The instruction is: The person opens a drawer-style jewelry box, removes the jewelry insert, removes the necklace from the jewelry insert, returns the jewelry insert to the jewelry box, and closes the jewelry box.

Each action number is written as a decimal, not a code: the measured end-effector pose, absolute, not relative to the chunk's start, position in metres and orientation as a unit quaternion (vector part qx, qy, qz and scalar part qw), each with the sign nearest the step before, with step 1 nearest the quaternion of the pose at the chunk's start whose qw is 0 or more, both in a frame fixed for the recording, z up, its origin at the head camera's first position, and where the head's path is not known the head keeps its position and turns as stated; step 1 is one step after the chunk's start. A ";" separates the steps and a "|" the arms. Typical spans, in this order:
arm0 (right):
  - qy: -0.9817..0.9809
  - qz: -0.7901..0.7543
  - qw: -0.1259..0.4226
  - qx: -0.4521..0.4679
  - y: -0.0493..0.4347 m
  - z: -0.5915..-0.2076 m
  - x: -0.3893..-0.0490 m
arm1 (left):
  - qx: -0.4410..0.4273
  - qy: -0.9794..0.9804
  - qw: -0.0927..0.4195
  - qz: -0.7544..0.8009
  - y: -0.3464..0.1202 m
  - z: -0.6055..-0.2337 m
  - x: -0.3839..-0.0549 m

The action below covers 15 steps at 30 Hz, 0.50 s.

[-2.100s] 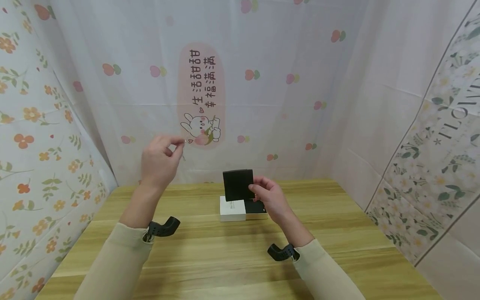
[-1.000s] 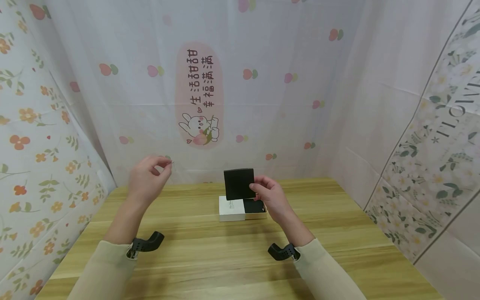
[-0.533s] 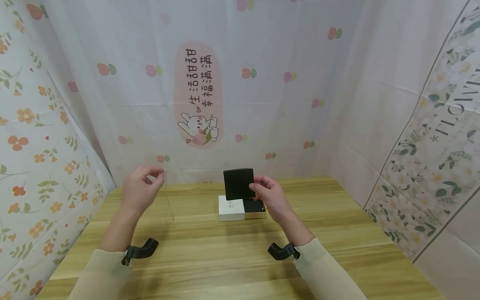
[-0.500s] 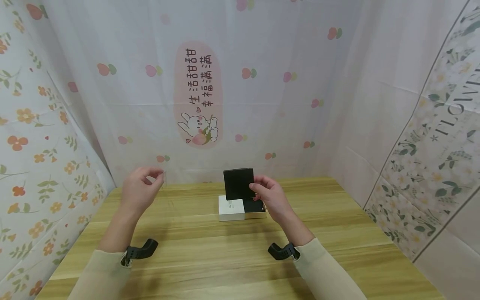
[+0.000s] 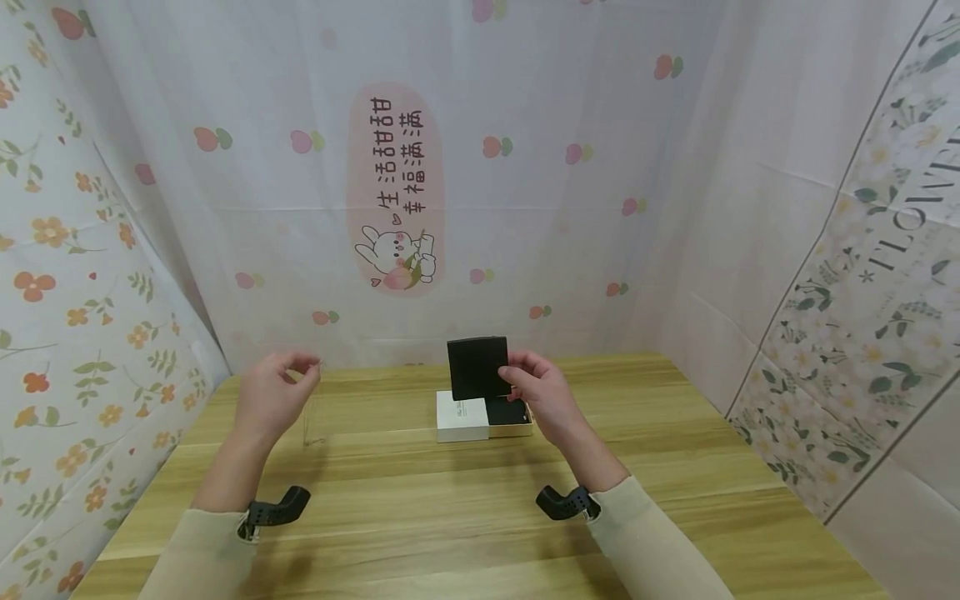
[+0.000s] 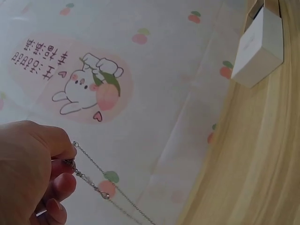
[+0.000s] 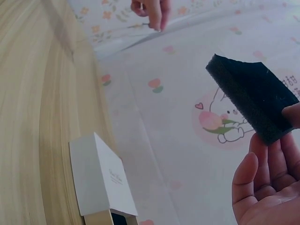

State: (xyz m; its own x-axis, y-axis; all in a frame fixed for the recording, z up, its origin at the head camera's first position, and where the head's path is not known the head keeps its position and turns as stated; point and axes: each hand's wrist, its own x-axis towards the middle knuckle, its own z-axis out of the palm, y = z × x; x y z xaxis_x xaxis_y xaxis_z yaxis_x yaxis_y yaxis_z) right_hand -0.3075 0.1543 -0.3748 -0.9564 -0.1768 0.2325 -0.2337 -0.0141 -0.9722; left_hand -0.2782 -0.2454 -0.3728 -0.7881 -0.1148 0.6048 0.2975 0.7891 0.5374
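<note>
In the left wrist view my left hand (image 6: 33, 164) pinches a thin silver chain necklace (image 6: 105, 195) between thumb and forefinger. From the head view, the left hand (image 5: 273, 396) is above the table's left part, and the faint chain dangles below it. My right hand (image 5: 546, 400) grips the edge of a square black foam pad (image 5: 477, 367), held upright. The pad's rough, thick side (image 7: 234, 101) shows in the right wrist view. Behind and below the pad stands a small white box (image 5: 462, 421) with printed lettering. Its drawer part, lined in black (image 5: 508, 410), sticks out on the right.
The wood-grain table (image 5: 435, 517) reaches back to a hanging cloth (image 5: 540, 233) printed with peaches and a rabbit. Floral cloths hang at the left (image 5: 112, 333) and right (image 5: 862, 333). A black wrist mount sits on each forearm.
My left hand has come down and to the left with the necklace, now lower over the table. The right hand and the foam pad have stayed nearly still.
</note>
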 end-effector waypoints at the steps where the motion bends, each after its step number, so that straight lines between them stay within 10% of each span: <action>1: -0.702 0.697 0.021 0.146 0.154 -0.375 -0.308 | -0.047 -0.893 0.314 -0.320 -0.246 -0.375 -0.279; 15: -0.706 0.694 0.022 0.141 0.155 -0.375 -0.309 | -0.031 -0.932 0.178 -0.313 -0.257 -0.406 -0.288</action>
State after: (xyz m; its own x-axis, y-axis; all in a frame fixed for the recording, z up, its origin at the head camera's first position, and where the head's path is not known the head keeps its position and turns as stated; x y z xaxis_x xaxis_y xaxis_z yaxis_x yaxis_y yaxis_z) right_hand -0.3093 0.1552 -0.3748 -0.9591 -0.1684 0.2276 -0.2304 -0.0034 -0.9731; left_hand -0.2882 -0.2571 -0.4062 -0.9343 -0.0533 0.3523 0.1701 0.8022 0.5724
